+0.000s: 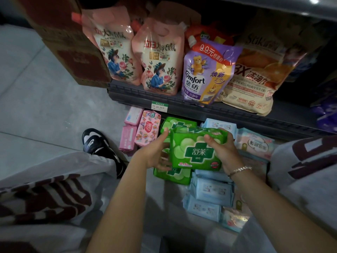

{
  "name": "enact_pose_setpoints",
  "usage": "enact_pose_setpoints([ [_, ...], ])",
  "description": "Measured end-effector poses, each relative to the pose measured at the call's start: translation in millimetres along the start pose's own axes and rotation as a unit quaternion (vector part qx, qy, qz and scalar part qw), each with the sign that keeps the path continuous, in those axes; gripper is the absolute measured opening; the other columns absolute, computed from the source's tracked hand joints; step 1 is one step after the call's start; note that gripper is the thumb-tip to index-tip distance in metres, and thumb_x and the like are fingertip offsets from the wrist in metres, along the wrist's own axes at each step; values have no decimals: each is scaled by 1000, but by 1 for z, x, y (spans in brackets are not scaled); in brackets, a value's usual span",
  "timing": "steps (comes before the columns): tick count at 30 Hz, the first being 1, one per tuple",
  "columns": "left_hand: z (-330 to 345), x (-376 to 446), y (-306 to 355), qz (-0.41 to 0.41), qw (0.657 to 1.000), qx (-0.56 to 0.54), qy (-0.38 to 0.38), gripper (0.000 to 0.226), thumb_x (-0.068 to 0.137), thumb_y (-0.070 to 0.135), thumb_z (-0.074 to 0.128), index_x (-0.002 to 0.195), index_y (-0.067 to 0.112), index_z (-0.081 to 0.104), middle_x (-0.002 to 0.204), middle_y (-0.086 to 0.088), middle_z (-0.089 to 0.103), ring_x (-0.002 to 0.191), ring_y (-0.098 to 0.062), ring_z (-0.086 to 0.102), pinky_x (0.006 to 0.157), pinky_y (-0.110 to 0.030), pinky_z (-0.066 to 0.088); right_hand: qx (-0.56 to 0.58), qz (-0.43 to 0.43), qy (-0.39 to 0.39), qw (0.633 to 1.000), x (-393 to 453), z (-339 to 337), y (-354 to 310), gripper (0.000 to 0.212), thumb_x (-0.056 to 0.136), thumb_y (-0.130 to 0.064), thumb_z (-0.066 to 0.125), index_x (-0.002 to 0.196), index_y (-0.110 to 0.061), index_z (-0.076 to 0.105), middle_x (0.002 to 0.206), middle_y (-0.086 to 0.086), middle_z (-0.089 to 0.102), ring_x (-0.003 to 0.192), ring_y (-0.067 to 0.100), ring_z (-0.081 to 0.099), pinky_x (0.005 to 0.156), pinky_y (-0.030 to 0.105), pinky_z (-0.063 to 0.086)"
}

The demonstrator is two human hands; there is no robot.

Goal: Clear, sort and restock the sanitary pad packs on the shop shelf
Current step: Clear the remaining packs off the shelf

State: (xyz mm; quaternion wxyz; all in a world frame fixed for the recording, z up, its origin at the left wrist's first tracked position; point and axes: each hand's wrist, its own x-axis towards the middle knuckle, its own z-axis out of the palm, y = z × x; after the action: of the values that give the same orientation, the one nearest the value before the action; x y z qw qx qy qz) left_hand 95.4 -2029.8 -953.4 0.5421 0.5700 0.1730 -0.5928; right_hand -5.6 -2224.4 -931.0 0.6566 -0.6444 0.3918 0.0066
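A person crouches before a dark shop shelf [228, 111] and holds a glossy green plastic sanitary pad pack with a dark green cross logo [196, 150] between both hands, lifted just above the packs that lie on the pale floor below the shelf edge. The left hand [156, 151] cups the pack's left edge, thumb raised at the upper corner and fingers curled under the side. The right hand [223, 149] grips the pack's upper right corner, fingers folded over the top and thumb pressed on the front; a beaded silver bracelet [239, 169] circles that wrist.

Directly beneath the held pack lie more green packs of the same kind [172, 175], one showing at the lower left and another behind near the shelf [177, 123]. To the right a stack of pale blue soft-wrapped packs [211, 192] runs toward the viewer, with pink and white packs [255, 143] beside it. To the left stand plain pink packs [128, 137] and a pink patterned pack [148, 128], close together.

On the shelf above stand two pink refill pouches with a floral figure print [160, 61], a purple pouch with a teddy bear [204, 72] and a beige and orange pouch [255, 75] (all upright, leaning slightly). A black and white sneaker [96, 143] rests on the floor at the left.
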Motion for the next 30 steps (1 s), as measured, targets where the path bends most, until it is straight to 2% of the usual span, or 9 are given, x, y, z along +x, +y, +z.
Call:
enact_pose_setpoints([
  [2, 8, -4, 12, 11, 999, -2, -39, 82, 75, 83, 35, 132, 26, 50, 132, -9, 55, 106, -36, 61, 75, -48, 55, 20, -12, -13, 1000, 1, 4, -2, 88, 55, -47, 80, 129, -32, 37, 118, 1, 59, 99, 19, 62, 88, 40, 53],
  [5, 10, -7, 24, 34, 999, -8, -40, 82, 62, 81, 49, 125, 29, 58, 125, -6, 64, 108, -32, 63, 74, -49, 55, 36, -29, -54, 997, 3, 8, -5, 91, 49, -55, 77, 126, -40, 33, 123, 1, 59, 112, 27, 60, 97, 53, 49],
  [8, 3, -5, 30, 63, 998, -27, -13, 64, 67, 60, 68, 120, 25, 59, 125, -10, 62, 107, -30, 63, 72, -45, 58, -8, -43, -86, 995, 8, 14, -5, 82, 62, -50, 71, 133, -42, 30, 131, 1, 54, 118, 24, 56, 102, 49, 46],
  [11, -9, 10, 32, 112, 989, -86, 53, 56, 79, 36, 74, 127, 16, 52, 125, -14, 56, 104, -29, 62, 74, -41, 58, -45, -36, -103, 993, 20, 21, -2, 88, 66, -61, 70, 141, -50, 28, 146, 0, 43, 128, 20, 48, 105, 43, 43],
  [15, -17, 33, 34, 185, 971, -114, 99, 66, 81, 24, 75, 138, 14, 46, 123, -11, 63, 99, -27, 66, 79, -40, 58, -27, 19, -119, 992, 41, 29, 2, 64, 95, -33, 54, 152, -29, 24, 153, 0, 36, 123, 14, 46, 85, 28, 49],
  [20, -10, 54, 45, 239, 956, -118, 119, 57, 92, 12, 63, 144, 22, 42, 133, -8, 56, 110, -28, 62, 92, -43, 54, -37, 19, -86, 995, 65, 33, 4, 65, 96, -32, 55, 152, -22, 24, 153, 5, 35, 130, 23, 47, 97, 31, 47],
  [23, -9, 69, 44, 262, 951, -85, 141, 49, 97, 14, 55, 144, 23, 42, 140, -9, 51, 117, -28, 57, 95, -45, 52, -63, 17, -75, 995, 73, 35, 9, 67, 92, -42, 57, 150, -24, 29, 154, 5, 33, 134, 25, 43, 110, 43, 39],
  [27, -4, 71, 46, 260, 951, -33, 165, 50, 99, 23, 52, 146, 28, 37, 143, -4, 46, 122, -27, 52, 98, -45, 50, -93, 7, -47, 995, 79, 38, 12, 67, 90, -47, 59, 148, -26, 34, 153, 6, 35, 135, 26, 42, 109, 49, 39],
  [30, 3, 64, 50, 253, 936, 94, 228, 58, 100, 33, 49, 151, 29, 24, 154, -6, 34, 136, -30, 38, 111, -49, 35, -114, 0, -23, 993, 75, 41, 4, 62, 92, -45, 58, 146, -22, 39, 147, 8, 42, 129, 27, 48, 105, 49, 44],
])
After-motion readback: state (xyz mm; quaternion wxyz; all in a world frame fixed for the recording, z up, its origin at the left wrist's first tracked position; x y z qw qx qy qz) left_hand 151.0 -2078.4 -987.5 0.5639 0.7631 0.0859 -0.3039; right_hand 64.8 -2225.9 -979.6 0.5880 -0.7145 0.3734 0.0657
